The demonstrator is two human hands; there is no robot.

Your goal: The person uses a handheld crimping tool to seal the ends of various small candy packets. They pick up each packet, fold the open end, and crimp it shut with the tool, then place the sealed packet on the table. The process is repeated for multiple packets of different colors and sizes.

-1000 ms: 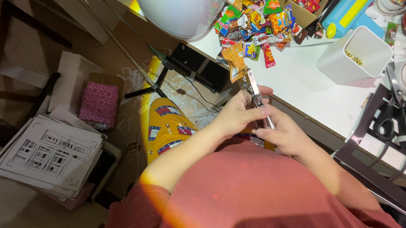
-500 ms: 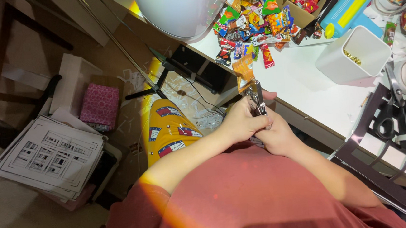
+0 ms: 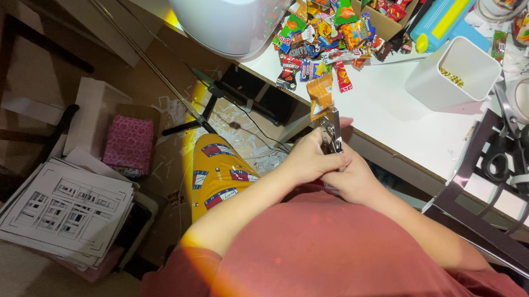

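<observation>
We hold a small metal stapler (image 3: 330, 133) upright just off the near edge of the white table (image 3: 399, 120), its upper end at the orange snack wrapper (image 3: 319, 92) that sticks up out of it. Our left hand (image 3: 306, 161) is clenched around the stapler's lower body, and our right hand (image 3: 353, 176) is wrapped around it from the other side, touching the left. We judge the wrapper is being stapled; the squeeze calls for both hands to press together with the wrapper kept in the mouth. Farther off lie a heap of colourful snack packets (image 3: 324, 32), a white tub (image 3: 455, 76) to the right, and scissors (image 3: 515, 134) beyond it.
</observation>
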